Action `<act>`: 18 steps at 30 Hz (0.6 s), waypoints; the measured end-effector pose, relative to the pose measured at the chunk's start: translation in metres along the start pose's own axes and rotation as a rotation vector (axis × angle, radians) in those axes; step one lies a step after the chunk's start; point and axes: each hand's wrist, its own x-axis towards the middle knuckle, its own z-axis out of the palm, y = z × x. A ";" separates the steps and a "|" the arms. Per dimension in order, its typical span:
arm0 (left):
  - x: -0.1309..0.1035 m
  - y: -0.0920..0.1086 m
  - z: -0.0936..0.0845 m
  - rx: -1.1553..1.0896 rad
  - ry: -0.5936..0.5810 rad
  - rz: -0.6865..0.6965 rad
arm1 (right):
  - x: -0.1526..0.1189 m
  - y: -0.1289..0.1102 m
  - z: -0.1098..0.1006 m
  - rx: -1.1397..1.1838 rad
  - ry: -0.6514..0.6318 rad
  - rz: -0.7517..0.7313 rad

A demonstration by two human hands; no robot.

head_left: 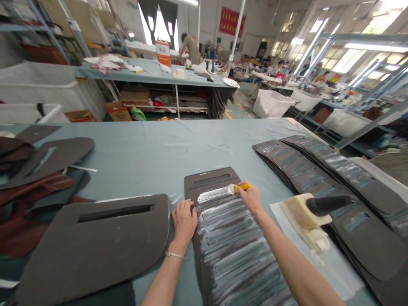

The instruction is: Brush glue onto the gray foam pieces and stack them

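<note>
Dark grey flat pieces with slots [213, 175] lie overlapped in a row in front of me, streaked with wet white paste. My right hand [250, 196] is closed around the yellow handle of a brush [235, 188]. The brush's white bristles touch the row near its far end, at the right of a fresh white streak. My left hand [185, 214] lies with its fingers extended along the row's left edge, holding nothing. To the right, a cream plastic container [298, 210] with a black cylindrical part [330, 205] sits on a white sheet [339, 265].
A stack of larger grey slotted pieces [95, 242] is at left, near dark and reddish material [47, 191]. Coated pieces [306, 170] lie in rows at right. Beyond the blue-covered table [134, 144] stand another table [143, 75], white bins [272, 103] and a person [192, 50].
</note>
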 end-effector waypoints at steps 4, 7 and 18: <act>0.000 -0.002 0.000 -0.004 0.001 -0.006 | 0.015 0.025 -0.017 -0.072 0.036 -0.004; -0.001 -0.003 0.000 -0.010 -0.005 -0.008 | 0.016 0.023 -0.017 -0.086 0.009 -0.050; -0.002 -0.003 0.001 -0.035 -0.005 -0.048 | -0.041 -0.088 0.047 0.266 -0.228 -0.232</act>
